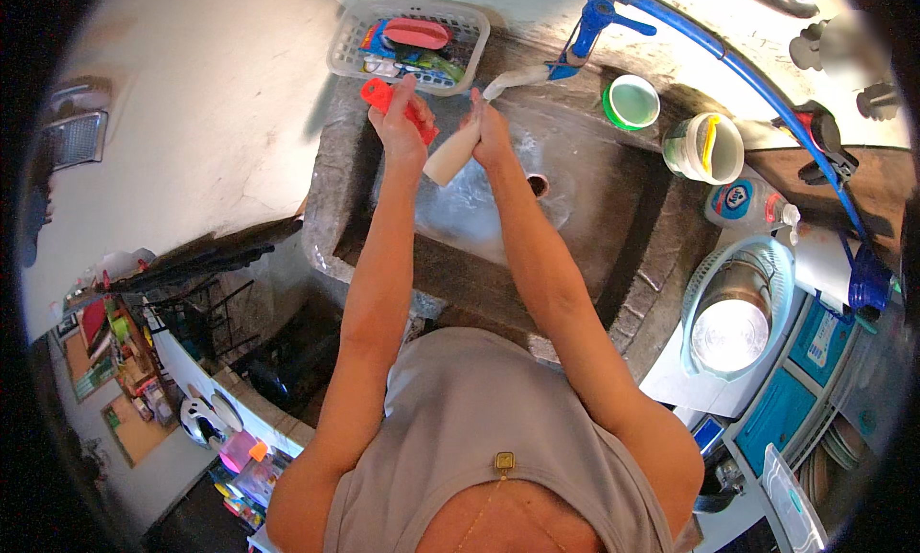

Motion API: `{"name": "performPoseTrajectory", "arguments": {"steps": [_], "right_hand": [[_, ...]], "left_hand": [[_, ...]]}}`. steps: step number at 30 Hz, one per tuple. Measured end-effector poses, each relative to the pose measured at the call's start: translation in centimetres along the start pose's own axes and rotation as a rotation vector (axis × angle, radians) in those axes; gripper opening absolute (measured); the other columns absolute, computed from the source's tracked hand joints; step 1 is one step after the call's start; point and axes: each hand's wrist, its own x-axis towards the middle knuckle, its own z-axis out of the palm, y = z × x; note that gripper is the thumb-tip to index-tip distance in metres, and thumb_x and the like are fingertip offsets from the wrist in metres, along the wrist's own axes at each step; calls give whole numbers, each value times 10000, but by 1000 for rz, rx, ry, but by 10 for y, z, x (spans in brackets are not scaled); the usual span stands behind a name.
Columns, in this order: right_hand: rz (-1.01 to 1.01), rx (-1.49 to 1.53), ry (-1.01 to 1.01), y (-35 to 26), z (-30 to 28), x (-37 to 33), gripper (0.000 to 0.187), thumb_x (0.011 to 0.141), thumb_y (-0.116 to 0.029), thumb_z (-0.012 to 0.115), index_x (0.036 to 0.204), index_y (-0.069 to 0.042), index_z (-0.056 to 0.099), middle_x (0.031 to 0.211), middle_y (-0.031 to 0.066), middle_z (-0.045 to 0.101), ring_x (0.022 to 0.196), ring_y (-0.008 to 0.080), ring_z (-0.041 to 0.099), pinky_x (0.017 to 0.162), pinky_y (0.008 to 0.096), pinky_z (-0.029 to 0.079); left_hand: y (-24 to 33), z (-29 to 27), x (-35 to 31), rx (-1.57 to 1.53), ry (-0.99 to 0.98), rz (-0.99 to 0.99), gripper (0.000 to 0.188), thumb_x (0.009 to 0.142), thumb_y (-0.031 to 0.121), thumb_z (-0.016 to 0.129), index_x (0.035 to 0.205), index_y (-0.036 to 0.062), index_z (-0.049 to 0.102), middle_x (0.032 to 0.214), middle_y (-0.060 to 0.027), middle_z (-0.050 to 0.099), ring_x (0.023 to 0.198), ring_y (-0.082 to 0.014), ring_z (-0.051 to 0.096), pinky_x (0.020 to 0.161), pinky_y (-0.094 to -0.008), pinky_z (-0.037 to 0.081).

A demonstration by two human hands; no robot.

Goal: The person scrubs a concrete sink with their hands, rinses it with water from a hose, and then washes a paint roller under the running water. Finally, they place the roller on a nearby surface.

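Observation:
My left hand is closed around a red tool handle with a hole at its end. The tool's working end is hidden by my fingers. Beside it, my right hand grips a pale, cream-coloured tapered piece that looks like a peeled white radish; its thick end points down toward me. Both hands are above the far left part of a dark stone sink, with whitish wet patches on its bottom. Just beyond my right hand, a pale cloth-like sleeve hangs from the blue tap.
A white plastic basket holding sponges and packets sits behind the sink. To the right stand a green-rimmed tub, a white tub, a soap bottle and a light-blue basket with a metal pot. A blue hose arches overhead.

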Motion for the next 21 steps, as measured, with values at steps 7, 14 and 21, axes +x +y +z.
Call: {"name": "performPoseTrajectory", "arguments": {"steps": [7, 14, 21], "right_hand": [[-1, -114, 166, 19, 0, 11, 251, 875, -280, 576, 798, -44, 546, 661, 66, 514, 535, 227, 523, 485, 356, 445], [151, 158, -26, 15, 12, 14, 273, 873, -349, 565, 796, -92, 518, 619, 65, 502, 520, 237, 509, 449, 407, 418], [173, 73, -78, 15, -12, 8, 193, 903, -297, 531, 844, -116, 499, 599, 42, 454, 507, 210, 457, 466, 399, 418]], "left_hand": [[2, 6, -5, 179, -84, 73, 294, 816, 209, 646, 624, 105, 449, 470, -10, 412, 341, -122, 390, 337, -268, 313], [1, 15, 0, 155, -49, 138, 309, 792, 194, 681, 599, 107, 455, 466, -6, 427, 337, -112, 389, 318, -264, 293], [4, 16, 1, 123, 24, 28, 351, 800, 225, 676, 575, 111, 431, 458, -7, 415, 333, -124, 381, 318, -272, 286]]}}
